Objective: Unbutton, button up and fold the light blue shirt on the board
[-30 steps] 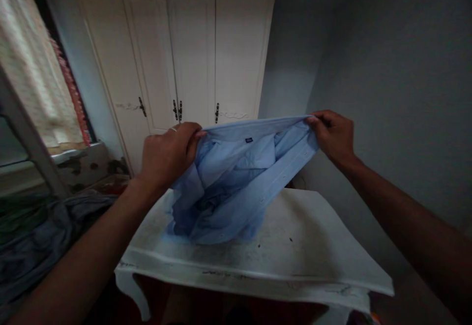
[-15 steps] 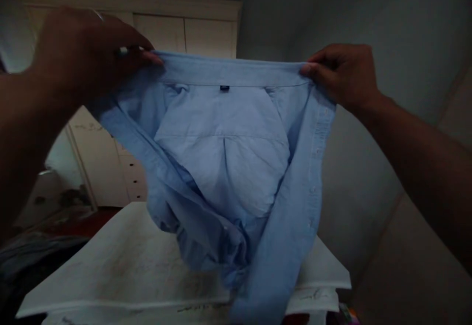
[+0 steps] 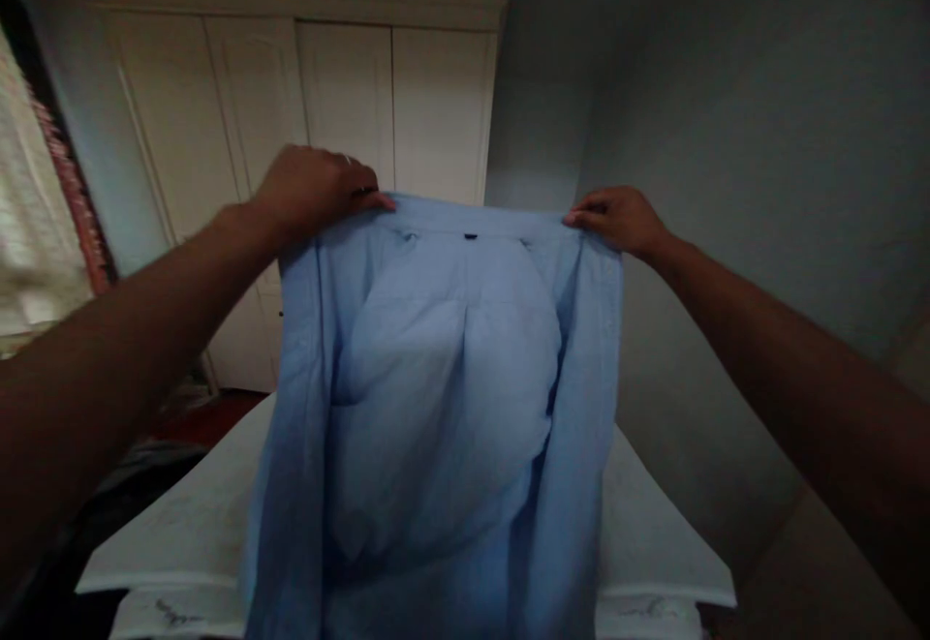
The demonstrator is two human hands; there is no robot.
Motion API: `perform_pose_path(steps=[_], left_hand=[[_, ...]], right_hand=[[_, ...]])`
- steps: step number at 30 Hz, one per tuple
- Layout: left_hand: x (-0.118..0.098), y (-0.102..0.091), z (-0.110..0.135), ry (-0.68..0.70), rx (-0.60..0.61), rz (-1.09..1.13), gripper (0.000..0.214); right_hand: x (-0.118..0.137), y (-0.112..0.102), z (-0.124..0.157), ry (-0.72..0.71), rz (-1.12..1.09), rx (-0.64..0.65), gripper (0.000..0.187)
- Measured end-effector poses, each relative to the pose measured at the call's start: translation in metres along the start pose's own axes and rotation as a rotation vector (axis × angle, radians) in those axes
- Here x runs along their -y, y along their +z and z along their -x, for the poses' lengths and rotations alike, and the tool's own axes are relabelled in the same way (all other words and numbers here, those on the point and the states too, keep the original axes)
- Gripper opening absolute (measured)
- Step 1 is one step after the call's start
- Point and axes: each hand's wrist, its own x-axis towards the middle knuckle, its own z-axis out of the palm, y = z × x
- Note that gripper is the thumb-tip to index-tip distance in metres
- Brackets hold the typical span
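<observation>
A light blue button-up shirt (image 3: 436,359) hangs spread out by its collar band, its inside facing me. My left hand (image 3: 320,190) pinches the left end of the collar band, fingers closed on the cloth. At the right end, my right hand (image 3: 617,219) grips the band between thumb and fingers. A small dark label shows at the middle of the neck, with a pleat running down the back below it. Both front panels hang down at the sides, and the shirt's lower end runs out of view.
Below and behind the shirt stands a white table (image 3: 167,533) with worn, marked edges. A cream wardrobe (image 3: 436,107) fills the back. To the left hangs a pale curtain (image 3: 36,214); dark cloth (image 3: 138,475) lies low at the left. A grey wall (image 3: 727,117) rises on the right.
Both hands have moved farther away from me and closer together, still holding the collar band. The shirt, bunched lower down before, now hangs longer and straighter. The view has tilted up slightly.
</observation>
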Motion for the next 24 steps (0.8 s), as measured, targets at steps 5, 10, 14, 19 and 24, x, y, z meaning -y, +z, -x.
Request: perform_pose_path(steps=[5, 10, 14, 19, 24], left_hand=[[-0.028, 0.11, 0.035, 0.013, 0.409, -0.005, 0.046], [-0.067, 0.226, 0.101, -0.2, 0.576, 0.213, 0.033], [-0.101, 0.285, 0.145, -0.316, 0.654, 0.341, 0.03], [-0.12, 0.321, 0.189, -0.471, 0.655, 0.537, 0.043], [-0.104, 0.327, 0.235, -0.673, 0.638, 0.512, 0.046]], right_hand=[[-0.048, 0.101, 0.033, 0.027, -0.035, 0.36, 0.022], [-0.061, 0.21, 0.105, 0.215, -0.055, 0.513, 0.019], [-0.061, 0.264, 0.157, 0.31, -0.104, 0.68, 0.025], [-0.068, 0.287, 0.214, 0.41, -0.209, 0.869, 0.047], [-0.08, 0.275, 0.255, 0.516, -0.239, 0.824, 0.043]])
